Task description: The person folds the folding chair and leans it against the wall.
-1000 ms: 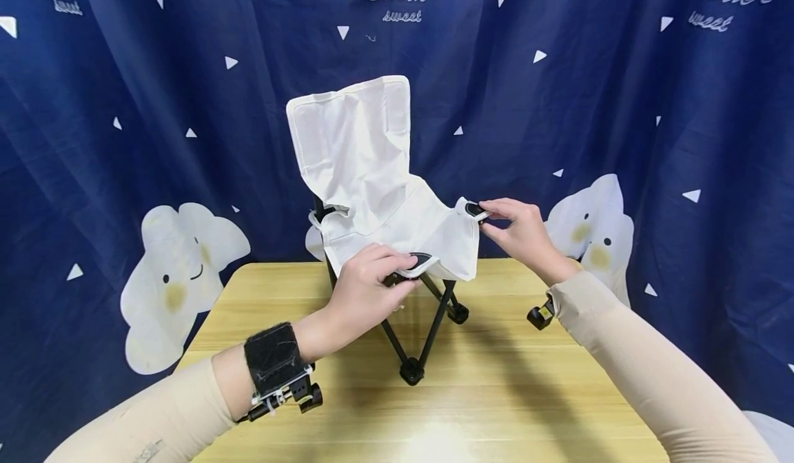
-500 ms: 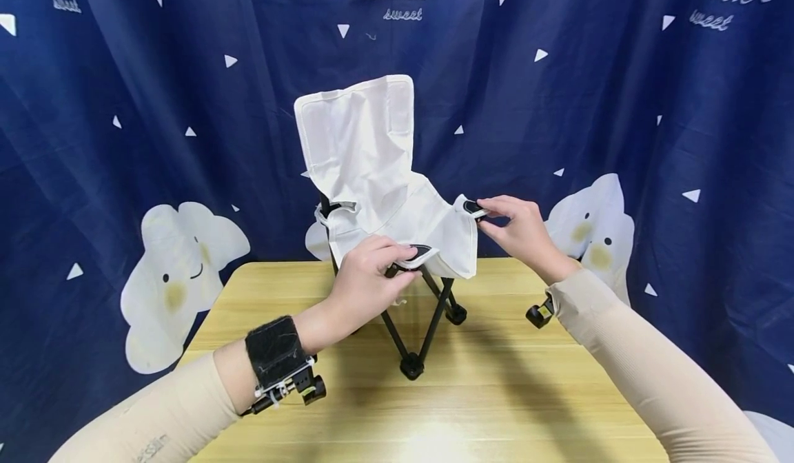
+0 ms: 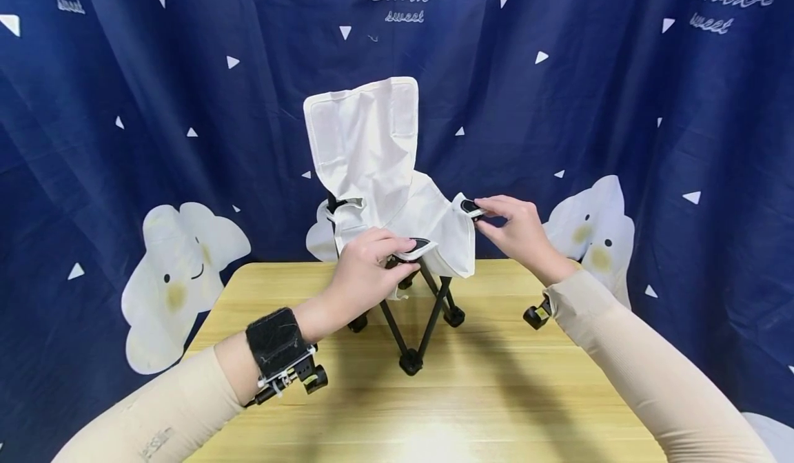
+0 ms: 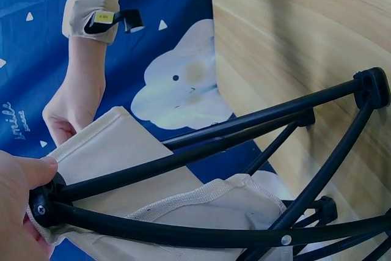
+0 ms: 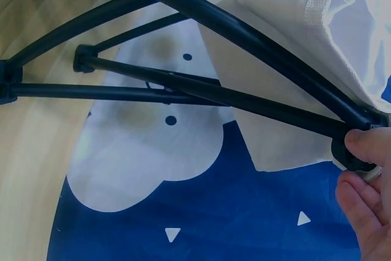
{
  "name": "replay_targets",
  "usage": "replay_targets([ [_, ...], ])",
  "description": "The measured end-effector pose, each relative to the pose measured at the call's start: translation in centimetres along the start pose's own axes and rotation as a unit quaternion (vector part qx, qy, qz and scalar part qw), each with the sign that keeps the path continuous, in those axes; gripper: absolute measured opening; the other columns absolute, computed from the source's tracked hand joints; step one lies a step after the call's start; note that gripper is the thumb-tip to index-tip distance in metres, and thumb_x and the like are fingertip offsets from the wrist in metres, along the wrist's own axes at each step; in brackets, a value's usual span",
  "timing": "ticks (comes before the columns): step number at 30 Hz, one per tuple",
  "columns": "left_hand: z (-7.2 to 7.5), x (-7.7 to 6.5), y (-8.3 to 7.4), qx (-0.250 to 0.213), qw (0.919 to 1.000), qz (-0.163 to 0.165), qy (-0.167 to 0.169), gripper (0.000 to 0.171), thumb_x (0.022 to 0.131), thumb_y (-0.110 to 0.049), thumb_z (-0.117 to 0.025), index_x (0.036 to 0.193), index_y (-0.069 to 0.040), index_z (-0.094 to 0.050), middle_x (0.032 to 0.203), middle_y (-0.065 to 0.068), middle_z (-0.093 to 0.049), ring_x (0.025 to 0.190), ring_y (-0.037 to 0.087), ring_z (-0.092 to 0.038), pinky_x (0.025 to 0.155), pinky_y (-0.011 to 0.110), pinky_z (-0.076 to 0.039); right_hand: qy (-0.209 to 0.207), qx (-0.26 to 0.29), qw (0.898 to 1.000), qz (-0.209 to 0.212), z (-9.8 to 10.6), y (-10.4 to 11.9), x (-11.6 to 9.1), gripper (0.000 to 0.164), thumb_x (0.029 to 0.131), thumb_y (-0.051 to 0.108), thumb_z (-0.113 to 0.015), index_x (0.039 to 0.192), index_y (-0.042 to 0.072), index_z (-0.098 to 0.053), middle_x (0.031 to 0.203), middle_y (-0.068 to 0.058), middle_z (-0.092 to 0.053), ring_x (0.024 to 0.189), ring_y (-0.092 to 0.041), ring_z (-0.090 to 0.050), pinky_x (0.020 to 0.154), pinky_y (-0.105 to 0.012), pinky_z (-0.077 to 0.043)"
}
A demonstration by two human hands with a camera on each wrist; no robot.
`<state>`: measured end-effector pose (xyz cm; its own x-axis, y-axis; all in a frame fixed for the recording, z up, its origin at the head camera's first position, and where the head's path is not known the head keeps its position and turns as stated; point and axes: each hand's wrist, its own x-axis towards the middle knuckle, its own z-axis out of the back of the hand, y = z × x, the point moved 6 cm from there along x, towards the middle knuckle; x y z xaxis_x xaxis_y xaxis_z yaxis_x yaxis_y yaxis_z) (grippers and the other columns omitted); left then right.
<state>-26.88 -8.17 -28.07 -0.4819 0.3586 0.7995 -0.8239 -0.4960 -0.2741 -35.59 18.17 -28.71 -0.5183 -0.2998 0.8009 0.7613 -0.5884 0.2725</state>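
A small folding chair (image 3: 366, 139) with a white fabric seat and back and a black tube frame stands unfolded on the wooden table, its seat front toward me. My left hand (image 3: 366, 266) pinches the near front corner of the seat, at a black patch over the frame joint. On the other front corner, my right hand (image 3: 515, 225) grips a matching black patch between thumb and fingers. The left wrist view shows crossed black legs (image 4: 330, 169) running from the left corner joint to the feet. In the right wrist view, my right thumb presses the black joint (image 5: 351, 154) where two tubes meet.
The wooden table (image 3: 484, 401) extends toward me in front of the chair feet. Behind it hangs a dark blue curtain (image 3: 509, 105) with white triangles and smiling clouds. Each wrist carries a small camera, the left one on a black band (image 3: 276, 341).
The chair has turned slightly, its back shifting right and its near foot moving a little away from me. My left hand has moved slightly away with its corner; both hands keep their hold.
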Motion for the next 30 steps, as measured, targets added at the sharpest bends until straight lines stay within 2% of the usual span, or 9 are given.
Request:
replay_targets([
  [2,0.1,0.1,0.1,0.0,1.0,-0.002,-0.003,0.031,0.077,-0.008,-0.098,0.106,-0.004,-0.086,0.096,0.007,-0.082,0.077,0.022,-0.066,0.068,0.033,-0.053,-0.002,0.002,1.0,0.003,-0.1,0.0,0.1,0.038,0.079,-0.016,-0.087,0.115,-0.008,-0.08,0.109,-0.025,-0.081,0.086,-0.039,-0.081,0.084,-0.019,-0.061],
  [4,0.1,0.3,0.2,-0.001,1.0,-0.005,-0.004,0.032,0.077,-0.008,-0.098,0.106,-0.004,-0.086,0.097,0.007,-0.082,0.08,0.023,-0.069,0.069,0.032,-0.056,-0.002,0.003,1.0,0.004,-0.1,0.0,0.2,0.039,0.078,-0.016,-0.087,0.115,-0.008,-0.08,0.109,-0.024,-0.081,0.086,-0.038,-0.081,0.085,-0.015,-0.06],
  [5,0.1,0.4,0.3,0.0,1.0,-0.005,-0.005,0.033,0.076,-0.008,-0.098,0.106,-0.004,-0.086,0.098,0.008,-0.083,0.082,0.024,-0.07,0.071,0.033,-0.058,-0.001,0.003,1.0,0.004,-0.2,0.1,0.2,0.039,0.078,-0.016,-0.087,0.116,-0.008,-0.08,0.109,-0.024,-0.081,0.086,-0.038,-0.081,0.085,-0.018,-0.061],
  [9,0.1,0.7,0.6,0.003,1.0,-0.005,-0.003,0.033,0.076,-0.008,-0.098,0.107,-0.003,-0.086,0.1,0.008,-0.083,0.09,0.025,-0.075,0.08,0.036,-0.062,0.0,0.006,1.0,0.008,-0.3,0.3,0.4,0.04,0.077,-0.018,-0.087,0.115,-0.009,-0.08,0.11,-0.025,-0.081,0.087,-0.04,-0.081,0.081,-0.043,-0.066],
  [12,0.0,0.9,0.8,0.009,1.0,-0.002,0.002,0.034,0.077,-0.009,-0.098,0.107,-0.004,-0.086,0.101,0.009,-0.083,0.091,0.025,-0.076,0.083,0.038,-0.063,-0.002,0.008,1.0,0.014,-0.4,0.4,0.6,0.04,0.077,-0.019,-0.086,0.115,-0.01,-0.079,0.109,-0.026,-0.08,0.087,-0.041,-0.08,0.08,-0.05,-0.067],
  [20,0.1,1.4,1.1,0.029,0.9996,-0.004,0.007,0.033,0.077,-0.012,-0.099,0.107,-0.006,-0.086,0.099,0.008,-0.084,0.09,0.025,-0.077,0.083,0.041,-0.064,-0.006,-0.001,1.0,0.031,-0.5,1.1,0.8,0.037,0.078,-0.018,-0.086,0.114,-0.009,-0.08,0.108,-0.026,-0.081,0.085,-0.041,-0.08,0.078,-0.051,-0.067],
  [27,0.2,1.7,1.4,0.034,0.9993,0.008,0.014,0.033,0.078,-0.013,-0.098,0.108,-0.008,-0.087,0.1,0.006,-0.084,0.089,0.024,-0.076,0.079,0.041,-0.061,-0.014,-0.006,0.999,0.042,-0.6,2.1,1.0,0.036,0.078,-0.017,-0.087,0.113,-0.008,-0.08,0.108,-0.024,-0.081,0.086,-0.036,-0.081,0.08,-0.04,-0.066],
  [30,0.4,1.8,1.5,0.037,0.9991,0.013,0.015,0.032,0.079,-0.013,-0.098,0.108,-0.009,-0.087,0.1,0.005,-0.084,0.09,0.024,-0.077,0.079,0.042,-0.061,-0.015,-0.006,0.999,0.047,-0.7,2.4,1.1,0.036,0.078,-0.016,-0.087,0.113,-0.008,-0.08,0.107,-0.023,-0.081,0.086,-0.036,-0.081,0.08,-0.039,-0.066],
])
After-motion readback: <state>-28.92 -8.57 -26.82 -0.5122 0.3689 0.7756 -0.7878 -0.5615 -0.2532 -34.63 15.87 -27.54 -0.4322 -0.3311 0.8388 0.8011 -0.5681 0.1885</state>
